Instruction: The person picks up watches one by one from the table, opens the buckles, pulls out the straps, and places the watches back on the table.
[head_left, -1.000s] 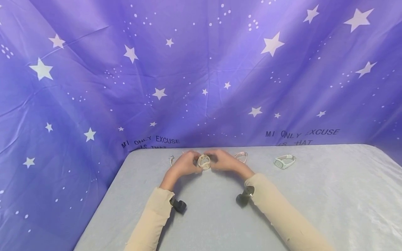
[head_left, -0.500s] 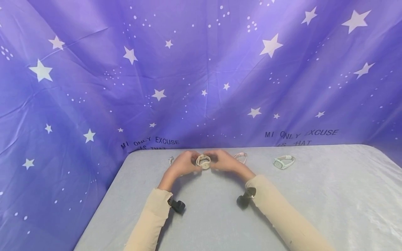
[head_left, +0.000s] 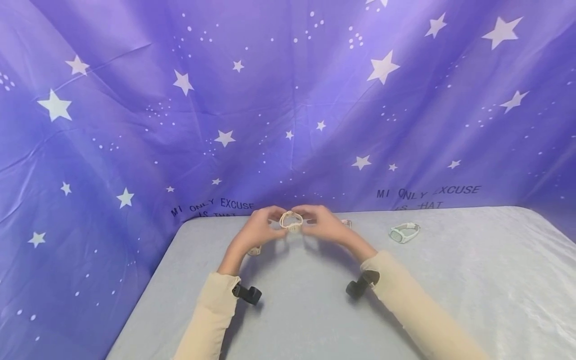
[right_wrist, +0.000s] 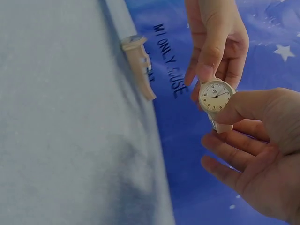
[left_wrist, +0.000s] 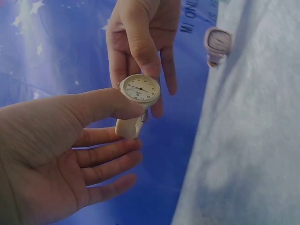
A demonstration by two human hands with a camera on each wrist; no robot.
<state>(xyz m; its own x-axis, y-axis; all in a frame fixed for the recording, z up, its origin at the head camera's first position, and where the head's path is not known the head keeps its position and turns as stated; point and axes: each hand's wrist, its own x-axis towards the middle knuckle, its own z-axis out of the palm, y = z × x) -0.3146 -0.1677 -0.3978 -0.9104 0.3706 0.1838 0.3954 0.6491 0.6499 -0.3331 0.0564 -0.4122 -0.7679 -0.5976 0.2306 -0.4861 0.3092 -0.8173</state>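
Observation:
A cream wristwatch (head_left: 294,228) with a round pale dial and its strap bent into a loop is held between both hands. My left hand (head_left: 261,228) pinches its left side, and my right hand (head_left: 325,225) pinches the right. In the left wrist view, the left thumb lies against the edge of the watch dial (left_wrist: 140,88), with the strap (left_wrist: 127,127) hanging under it. From the right wrist view, the right thumb presses at the rim of the dial (right_wrist: 215,96) while the other fingers spread out below.
A mint-green watch (head_left: 405,233) lies on the grey cloth-covered table (head_left: 306,300) at right. A pink watch (left_wrist: 219,41) sits partly behind the right wrist in the head view. Another watch (head_left: 254,250) shows beside the left wrist. Behind hangs a purple star-patterned curtain (head_left: 270,100).
Both hands have risen slightly with the cream watch. The watch by the left wrist has come into view, while the pink one is more covered by the right hand.

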